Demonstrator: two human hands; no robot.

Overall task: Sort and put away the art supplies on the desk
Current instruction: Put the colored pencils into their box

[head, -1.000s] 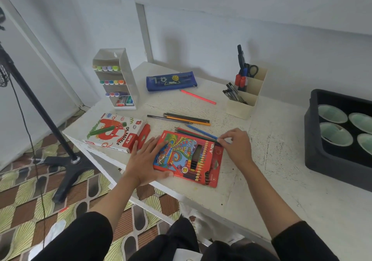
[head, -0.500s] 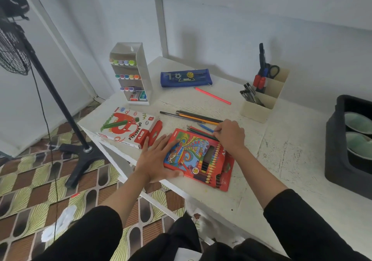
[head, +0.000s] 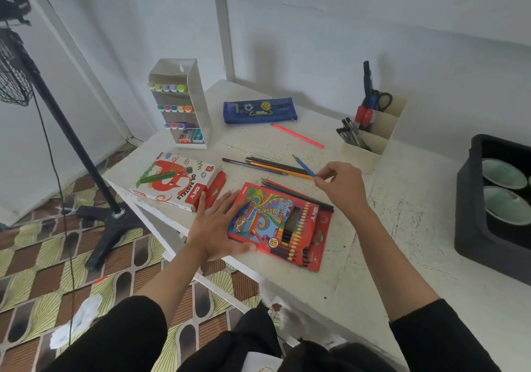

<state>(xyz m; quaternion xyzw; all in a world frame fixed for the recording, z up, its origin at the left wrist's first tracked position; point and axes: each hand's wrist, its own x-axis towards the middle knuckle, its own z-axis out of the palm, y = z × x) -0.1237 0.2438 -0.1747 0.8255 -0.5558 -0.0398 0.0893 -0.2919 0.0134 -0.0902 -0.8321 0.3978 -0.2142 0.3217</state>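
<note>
Head view, blue pencil (head: 303, 165) pinched, right hand (head: 342, 185)

Red colored-pencil box (head: 280, 223) flat near desk edge, window showing pencils; blue pencil (head: 304, 166) tilted, raised above loose pencils (head: 273, 166); oil pastels box (head: 175, 182) at left.

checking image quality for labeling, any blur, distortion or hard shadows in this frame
Head view: wide-angle lens bends the desk edge and wall lines; light is soft and even, with faint shadows behind the marker rack and pen holder; no glare; the right hand pinching the blue pencil is slightly soft, and box text stays readable.
</note>
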